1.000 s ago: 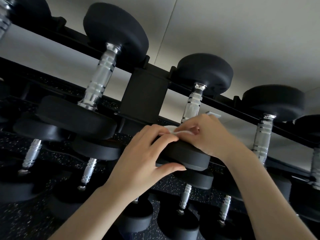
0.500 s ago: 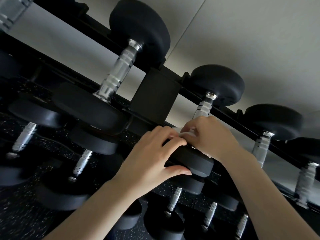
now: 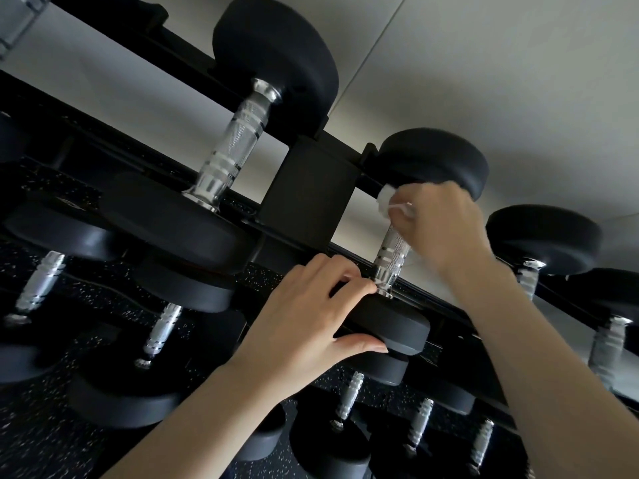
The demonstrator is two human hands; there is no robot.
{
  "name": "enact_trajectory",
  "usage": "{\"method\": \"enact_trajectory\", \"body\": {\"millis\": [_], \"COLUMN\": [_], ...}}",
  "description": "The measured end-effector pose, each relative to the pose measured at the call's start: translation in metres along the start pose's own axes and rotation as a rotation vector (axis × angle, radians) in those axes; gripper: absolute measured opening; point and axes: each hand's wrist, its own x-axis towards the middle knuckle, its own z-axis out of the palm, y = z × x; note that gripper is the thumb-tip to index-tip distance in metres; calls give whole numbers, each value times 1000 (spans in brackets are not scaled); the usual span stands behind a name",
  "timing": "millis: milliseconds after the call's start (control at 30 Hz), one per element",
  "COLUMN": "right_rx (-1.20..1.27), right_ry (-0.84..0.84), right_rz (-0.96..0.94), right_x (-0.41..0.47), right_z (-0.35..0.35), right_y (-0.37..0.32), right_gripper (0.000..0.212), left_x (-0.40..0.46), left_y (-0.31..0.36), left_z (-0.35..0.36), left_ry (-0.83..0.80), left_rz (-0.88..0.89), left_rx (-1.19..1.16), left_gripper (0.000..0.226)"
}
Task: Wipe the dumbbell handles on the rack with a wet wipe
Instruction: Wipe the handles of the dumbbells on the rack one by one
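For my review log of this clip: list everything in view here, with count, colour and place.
dumbbell being wiped: one, black heads, knurled silver handle, top rack row, centre-right.
wet wipe: one, white, at the handle's upper end.
other dumbbells: many, black with silver handles, across all rows; exact count unclear.
rack: one, black, running diagonally.
wall: pale grey, behind.
floor: black, speckled, below.
left hand: grips the near head.
right hand: holds the wipe on the handle.
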Motion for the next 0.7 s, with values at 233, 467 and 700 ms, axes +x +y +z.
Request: {"method": "enact_trajectory", "body": {"millis": [233, 467, 700], "right_rx": [129, 330, 627], "right_ry": [276, 317, 331], "right_rz": [82, 186, 312], "right_x": [6, 4, -19], "right_z": [17, 20, 26], "right_y": [6, 12, 19], "right_gripper": [19, 18, 10], "left_x": [1, 1, 2], "left_y": [-1, -3, -3], "left_z": [-1, 0, -1], "left_ry": [-13, -23, -23], "left_rz": [-1, 1, 8], "left_rx": [-15, -9, -18], "left_gripper": [51, 51, 50]}}
